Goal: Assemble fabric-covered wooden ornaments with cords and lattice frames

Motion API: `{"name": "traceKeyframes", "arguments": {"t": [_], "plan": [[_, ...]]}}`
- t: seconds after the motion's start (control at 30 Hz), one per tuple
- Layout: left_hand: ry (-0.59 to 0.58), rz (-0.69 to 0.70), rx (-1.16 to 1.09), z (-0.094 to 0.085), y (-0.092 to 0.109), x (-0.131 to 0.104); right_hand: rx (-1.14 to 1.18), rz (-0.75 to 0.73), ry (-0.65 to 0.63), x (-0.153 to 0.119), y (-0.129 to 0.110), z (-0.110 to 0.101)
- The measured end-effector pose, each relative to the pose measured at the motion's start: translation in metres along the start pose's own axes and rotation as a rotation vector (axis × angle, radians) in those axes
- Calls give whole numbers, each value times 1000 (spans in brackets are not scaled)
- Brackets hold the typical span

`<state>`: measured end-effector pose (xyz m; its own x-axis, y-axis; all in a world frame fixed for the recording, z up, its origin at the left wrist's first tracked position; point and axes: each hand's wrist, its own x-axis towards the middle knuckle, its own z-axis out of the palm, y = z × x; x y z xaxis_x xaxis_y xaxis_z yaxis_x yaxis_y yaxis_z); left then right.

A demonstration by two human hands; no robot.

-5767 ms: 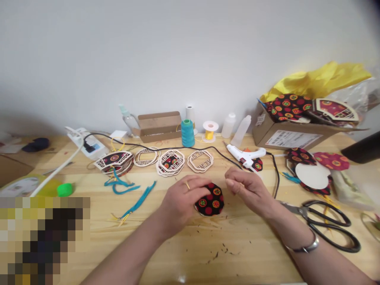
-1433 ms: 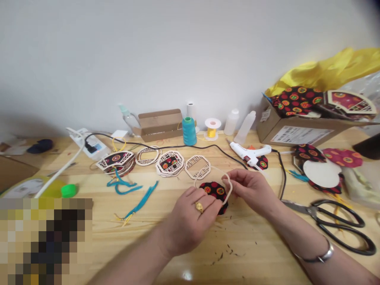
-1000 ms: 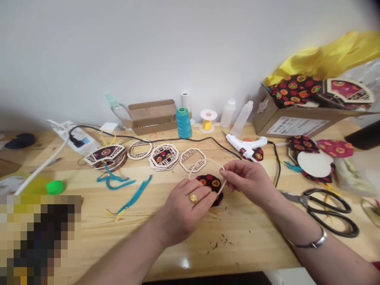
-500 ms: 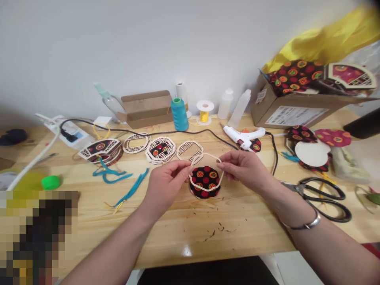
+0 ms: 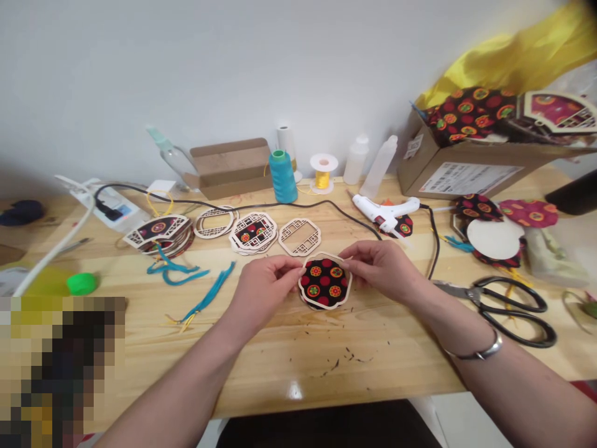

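Both hands meet near the middle of the bench (image 5: 261, 379) over a black floral fabric piece (image 5: 325, 280). A pale scalloped frame (image 5: 325, 307) lies over it, ringing the red, orange and green flowers (a sliver of dark cloth peeks out below the lower rim). The left hand (image 5: 265, 283) has its grip narrowed, thumb and fingers pinching the frame's upper left edge; the right hand (image 5: 385, 270) pinches the upper right edge in the same way. Just behind them lies a lattice frame (image 5: 303, 224), with a stack of lattice pieces (image 5: 253, 231) to its left. A white glue gun (image 5: 389, 213) rests beyond the right hand, black-handled scissors (image 5: 474, 295) lie by the right forearm, and a teal tassel (image 5: 212, 295) lies left of the left hand.
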<state>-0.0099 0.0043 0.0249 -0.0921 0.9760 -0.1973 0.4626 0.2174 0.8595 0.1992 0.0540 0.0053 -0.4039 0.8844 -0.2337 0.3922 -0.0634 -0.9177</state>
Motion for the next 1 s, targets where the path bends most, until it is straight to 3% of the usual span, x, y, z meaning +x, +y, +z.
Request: {"name": "traceKeyframes", "arguments": {"t": [0.27, 0.6, 0.87, 1.0], "plan": [[-20, -36, 55, 1, -5, 1, -186, -86, 80, 0, -1, 4], [-13, -17, 94, 1, -7, 1, -258, -101, 84, -2, -5, 6], [-84, -43, -58, -1, 1, -1, -136, -204, 76, -4, -8, 3], [-26, -90, -173, -2, 1, 2, -56, -156, 108, -3, -11, 1]]}}
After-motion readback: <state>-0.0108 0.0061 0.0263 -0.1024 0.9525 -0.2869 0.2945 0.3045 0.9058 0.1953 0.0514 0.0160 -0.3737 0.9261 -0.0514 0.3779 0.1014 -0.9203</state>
